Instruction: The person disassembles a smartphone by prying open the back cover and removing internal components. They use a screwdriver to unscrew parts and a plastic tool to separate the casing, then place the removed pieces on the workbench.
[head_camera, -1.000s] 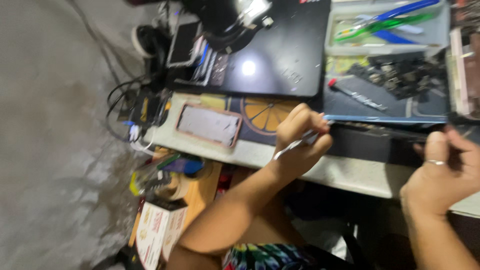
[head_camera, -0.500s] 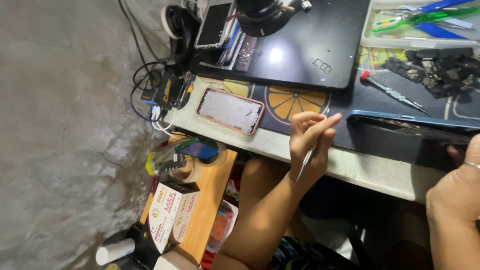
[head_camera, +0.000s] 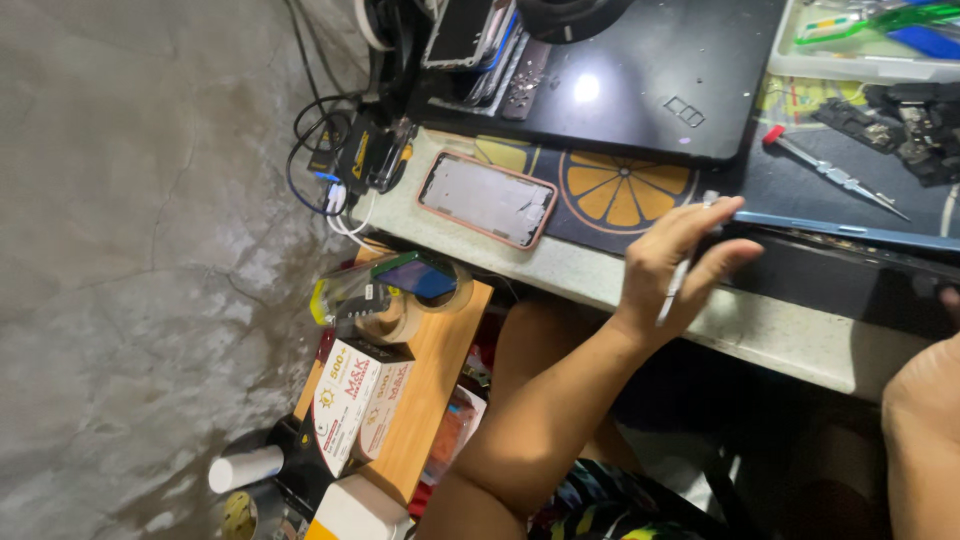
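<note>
My left hand (head_camera: 680, 262) rests at the table's front edge with its fingers stretched out, holding thin metal tweezers (head_camera: 672, 295) that point down. Its fingertips touch the corner of a flat dark device with a blue edge (head_camera: 850, 232). To the left of the hand, a phone frame with a pink rim (head_camera: 487, 198) lies on an orange-slice mat (head_camera: 620, 190). My right hand (head_camera: 925, 400) shows only in part at the right border, close to the dark device; its fingers are mostly out of view.
A closed black laptop (head_camera: 650, 70) lies behind the mat. A red-handled screwdriver (head_camera: 830, 172) and small black parts (head_camera: 890, 125) are at the right, with a white tool tray (head_camera: 860, 45) above. Cables and chargers (head_camera: 350, 150) hang at the table's left end. A wooden shelf (head_camera: 430, 400) carries tape rolls and a box.
The view has swung left and down toward the floor. My left hand stays at the table edge with the tweezers, its fingers now stretched out. My right hand has slipped mostly out of view.
</note>
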